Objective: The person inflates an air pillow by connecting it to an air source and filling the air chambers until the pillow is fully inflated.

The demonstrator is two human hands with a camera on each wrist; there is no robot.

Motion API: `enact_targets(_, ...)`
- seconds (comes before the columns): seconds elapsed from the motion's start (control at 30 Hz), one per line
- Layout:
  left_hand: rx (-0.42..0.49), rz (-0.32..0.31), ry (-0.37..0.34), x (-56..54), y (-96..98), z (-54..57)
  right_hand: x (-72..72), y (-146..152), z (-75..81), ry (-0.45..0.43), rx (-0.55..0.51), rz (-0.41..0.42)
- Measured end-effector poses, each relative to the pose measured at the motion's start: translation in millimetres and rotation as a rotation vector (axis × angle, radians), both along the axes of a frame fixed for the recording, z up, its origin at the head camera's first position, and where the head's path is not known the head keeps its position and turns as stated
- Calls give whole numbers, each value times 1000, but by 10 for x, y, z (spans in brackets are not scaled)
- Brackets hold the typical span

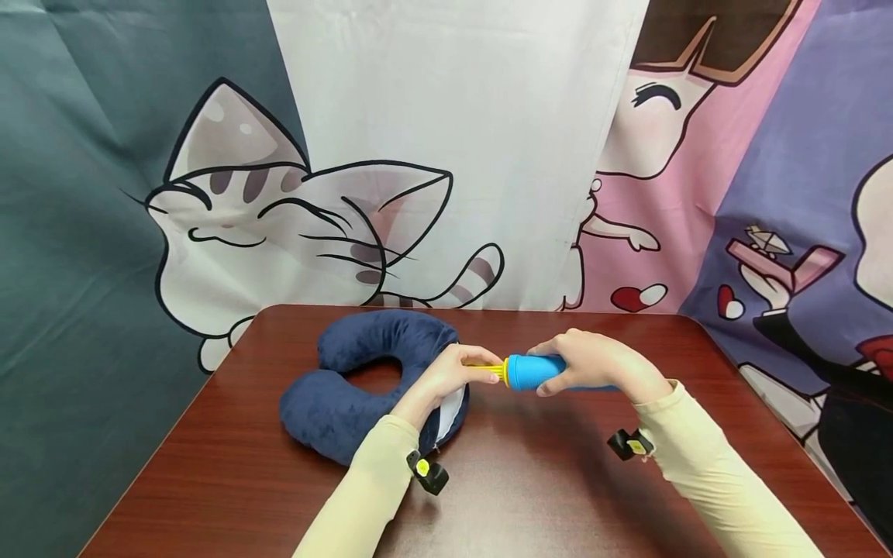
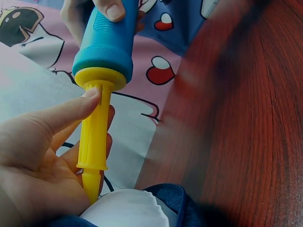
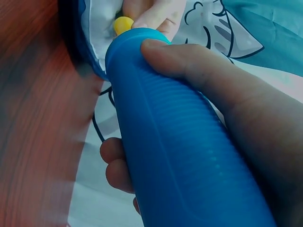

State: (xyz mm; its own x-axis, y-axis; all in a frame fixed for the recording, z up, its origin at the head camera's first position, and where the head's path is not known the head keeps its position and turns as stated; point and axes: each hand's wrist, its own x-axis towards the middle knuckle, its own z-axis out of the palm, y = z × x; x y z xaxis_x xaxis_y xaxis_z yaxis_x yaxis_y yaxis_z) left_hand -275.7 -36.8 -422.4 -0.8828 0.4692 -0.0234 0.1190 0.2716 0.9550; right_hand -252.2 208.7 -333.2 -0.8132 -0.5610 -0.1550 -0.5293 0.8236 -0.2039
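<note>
Blue pump [image 1: 533, 372] is held over the desk [image 1: 530, 480], at three o'clock from the navy neck pillow [image 1: 342, 418]. The right hand [image 1: 596, 360] wraps round its fat body [image 3: 175, 142] and the left hand [image 1: 449, 372] pinches its yellow end [image 2: 94, 137], probably so it does not wobble.

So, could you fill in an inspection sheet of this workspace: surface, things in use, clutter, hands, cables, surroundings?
Surface: reddish-brown wood-grain table.
Things in use: blue cylinder with a yellow nozzle, held above the table; navy U-shaped pillow, lying on it, white material showing at one side.
Clutter: nothing seen.
Hands: left hand pinches the yellow nozzle; right hand grips the blue cylinder; a small black device sits at each wrist.
Cables: nothing seen.
Surroundings: cartoon-printed cloth behind the table, including a smiling cat.
</note>
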Motion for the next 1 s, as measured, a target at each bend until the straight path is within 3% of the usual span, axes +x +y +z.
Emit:
enact_targets(0.37,-2,-10,10,-2,-8,-16,37,79,25,5,7,-1)
enact_targets(1.0,-9,-20,22,28,-23,47,321,619,293,37,-9,-42)
